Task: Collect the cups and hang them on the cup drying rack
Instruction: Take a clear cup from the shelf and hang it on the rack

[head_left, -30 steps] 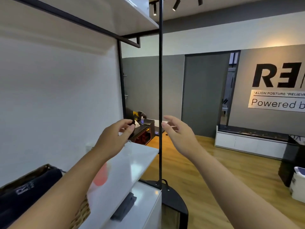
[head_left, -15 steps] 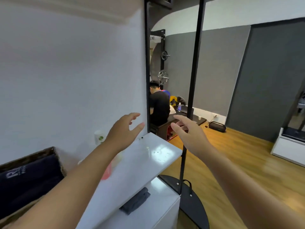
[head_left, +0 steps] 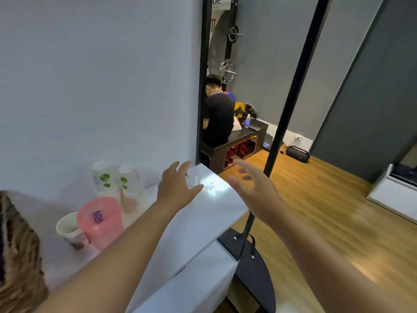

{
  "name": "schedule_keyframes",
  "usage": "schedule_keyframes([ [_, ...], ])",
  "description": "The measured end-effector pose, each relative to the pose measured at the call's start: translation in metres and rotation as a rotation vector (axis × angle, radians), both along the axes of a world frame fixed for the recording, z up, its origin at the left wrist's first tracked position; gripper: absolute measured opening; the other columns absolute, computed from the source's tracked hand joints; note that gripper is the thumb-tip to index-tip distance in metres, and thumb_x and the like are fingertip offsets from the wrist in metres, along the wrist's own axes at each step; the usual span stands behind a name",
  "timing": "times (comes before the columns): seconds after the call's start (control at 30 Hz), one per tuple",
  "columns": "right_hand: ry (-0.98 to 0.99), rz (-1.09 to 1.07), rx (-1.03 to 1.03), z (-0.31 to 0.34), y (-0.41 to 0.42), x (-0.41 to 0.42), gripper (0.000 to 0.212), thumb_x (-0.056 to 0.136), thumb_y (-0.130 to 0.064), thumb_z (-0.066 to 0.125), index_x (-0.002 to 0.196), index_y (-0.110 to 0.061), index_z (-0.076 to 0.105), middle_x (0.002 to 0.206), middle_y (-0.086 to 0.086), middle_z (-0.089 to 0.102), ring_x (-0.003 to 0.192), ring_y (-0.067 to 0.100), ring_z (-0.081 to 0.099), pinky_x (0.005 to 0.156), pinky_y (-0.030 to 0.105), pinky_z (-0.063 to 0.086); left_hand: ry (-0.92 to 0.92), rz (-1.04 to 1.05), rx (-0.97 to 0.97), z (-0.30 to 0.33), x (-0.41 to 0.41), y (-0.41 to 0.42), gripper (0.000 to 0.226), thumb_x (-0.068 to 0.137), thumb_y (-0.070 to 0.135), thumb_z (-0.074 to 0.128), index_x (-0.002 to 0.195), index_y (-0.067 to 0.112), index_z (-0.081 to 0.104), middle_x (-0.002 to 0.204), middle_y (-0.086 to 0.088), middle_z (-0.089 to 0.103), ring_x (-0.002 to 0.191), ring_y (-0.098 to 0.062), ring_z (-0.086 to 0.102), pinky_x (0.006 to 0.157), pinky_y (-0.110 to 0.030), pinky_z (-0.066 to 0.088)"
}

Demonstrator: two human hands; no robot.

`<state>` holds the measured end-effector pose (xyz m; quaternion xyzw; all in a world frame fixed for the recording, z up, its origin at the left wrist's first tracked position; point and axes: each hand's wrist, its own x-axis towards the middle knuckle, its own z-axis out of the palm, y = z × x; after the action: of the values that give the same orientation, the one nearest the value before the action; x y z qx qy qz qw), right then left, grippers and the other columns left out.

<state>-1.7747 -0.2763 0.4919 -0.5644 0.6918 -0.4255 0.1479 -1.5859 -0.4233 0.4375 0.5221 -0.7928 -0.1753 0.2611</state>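
White worktop (head_left: pixel 198 224) against grey wall | pink cup (head_left: pixel 100 220) upside down at left, touching paper cup (head_left: pixel 68 231); two clear cups (head_left: pixel 117 180) behind near wall | left hand (head_left: pixel 178 188) over worktop, fingers spread, empty | right hand (head_left: pixel 255 188) past worktop edge, fingers spread, empty | black pole (head_left: pixel 291 98) beside it

Take the black pole (head_left: pixel 291 105) as your landmark: left of it you see a seated person (head_left: pixel 217 116) on a dark bench (head_left: pixel 237 143), beyond its foot a black speaker (head_left: pixel 297 153) on the wooden floor (head_left: pixel 327 211).
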Motion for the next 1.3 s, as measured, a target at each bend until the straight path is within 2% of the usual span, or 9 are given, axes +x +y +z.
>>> schedule_keyframes([
  [0.1, -0.009, -0.013, 0.034, -0.018, -0.031, -0.003, 0.058, 0.095, -0.064, 0.061, 0.148, -0.049, 0.045, 0.139, -0.022, 0.054, 0.121, -0.002, 0.053, 0.084, 0.016, 0.041, -0.127, 0.033, -0.021, -0.03, -0.021, -0.041, 0.093, 0.08, 0.068, 0.067, 0.157, 0.035, 0.027, 0.167, -0.007, 0.019, 0.152, -0.033, 0.018, 0.114, -0.053, 0.036],
  [0.3, -0.002, -0.034, 0.095, -0.049, -0.078, -0.002, 0.059, 0.094, -0.064, 0.062, 0.149, -0.049, 0.045, 0.143, -0.022, 0.054, 0.122, -0.001, 0.053, 0.085, 0.013, 0.04, -0.292, 0.026, -0.09, -0.066, -0.049, -0.1, 0.099, 0.075, 0.079, 0.061, 0.157, 0.037, 0.023, 0.167, -0.009, 0.017, 0.152, -0.039, 0.015, 0.113, -0.062, 0.032],
  [0.47, -0.014, -0.053, 0.138, -0.061, -0.097, -0.001, 0.058, 0.094, -0.061, 0.064, 0.148, -0.048, 0.046, 0.135, -0.023, 0.053, 0.12, 0.002, 0.054, 0.094, 0.028, 0.052, -0.343, -0.018, -0.021, -0.079, -0.054, -0.119, 0.102, 0.075, 0.079, 0.062, 0.157, 0.039, 0.018, 0.168, -0.01, 0.014, 0.153, -0.041, 0.011, 0.111, -0.063, 0.035],
  [0.63, -0.001, -0.054, 0.149, -0.065, -0.11, 0.002, 0.057, 0.095, -0.062, 0.063, 0.147, -0.05, 0.045, 0.131, -0.028, 0.051, 0.116, -0.001, 0.054, 0.088, 0.02, 0.049, -0.233, -0.05, 0.029, -0.09, -0.05, -0.126, 0.092, 0.079, 0.062, 0.072, 0.155, 0.037, 0.027, 0.164, -0.01, 0.024, 0.148, -0.039, 0.025, 0.105, -0.052, 0.046],
  [0.8, -0.024, -0.057, 0.147, -0.065, -0.116, 0.005, 0.057, 0.094, -0.061, 0.064, 0.147, -0.05, 0.045, 0.131, -0.027, 0.051, 0.117, 0.001, 0.055, 0.087, 0.021, 0.049, -0.108, -0.081, 0.049, -0.091, -0.049, -0.128, 0.082, 0.078, 0.053, 0.079, 0.148, 0.032, 0.041, 0.145, -0.007, 0.046, 0.111, -0.028, 0.065, 0.087, -0.036, 0.059],
  [0.9, -0.03, -0.058, 0.145, -0.065, -0.115, 0.005, 0.056, 0.095, -0.06, 0.065, 0.147, -0.05, 0.046, 0.132, -0.026, 0.052, 0.117, 0.002, 0.055, 0.083, 0.016, 0.045, -0.108, -0.089, 0.026, -0.088, -0.047, -0.126, 0.079, 0.075, 0.055, 0.08, 0.142, 0.032, 0.045, 0.13, -0.006, 0.053, 0.098, -0.024, 0.067, 0.079, -0.031, 0.06],
  [1.13, -0.09, -0.068, 0.137, -0.061, -0.105, 0.0, 0.056, 0.096, -0.057, 0.064, 0.148, -0.046, 0.047, 0.131, -0.023, 0.053, 0.116, 0.002, 0.055, 0.076, 0.009, 0.037, -0.05, -0.055, -0.064, -0.053, -0.049, -0.106, 0.081, 0.069, 0.065, 0.079, 0.139, 0.037, 0.047, 0.126, -0.002, 0.056, 0.095, -0.021, 0.066, 0.068, -0.02, 0.046],
  [1.23, -0.141, -0.056, 0.109, -0.056, -0.096, 0.002, 0.051, 0.1, -0.055, 0.059, 0.149, -0.043, 0.048, 0.136, -0.017, 0.056, 0.118, 0.005, 0.056, 0.079, 0.014, 0.043, -0.03, -0.061, -0.106, -0.026, -0.049, -0.088, 0.082, 0.069, 0.067, 0.078, 0.139, 0.041, 0.045, 0.129, 0.0, 0.055, 0.099, -0.019, 0.065, 0.069, -0.02, 0.045],
  [1.3, -0.2, -0.028, 0.084, -0.05, -0.087, 0.002, 0.048, 0.104, -0.051, 0.055, 0.15, -0.04, 0.05, 0.14, -0.014, 0.057, 0.121, 0.008, 0.056, 0.091, 0.028, 0.054, -0.005, -0.08, -0.115, -0.003, -0.047, -0.073, 0.082, 0.07, 0.067, 0.078, 0.139, 0.042, 0.043, 0.131, 0.001, 0.053, 0.102, -0.018, 0.064, 0.072, -0.02, 0.046],
])
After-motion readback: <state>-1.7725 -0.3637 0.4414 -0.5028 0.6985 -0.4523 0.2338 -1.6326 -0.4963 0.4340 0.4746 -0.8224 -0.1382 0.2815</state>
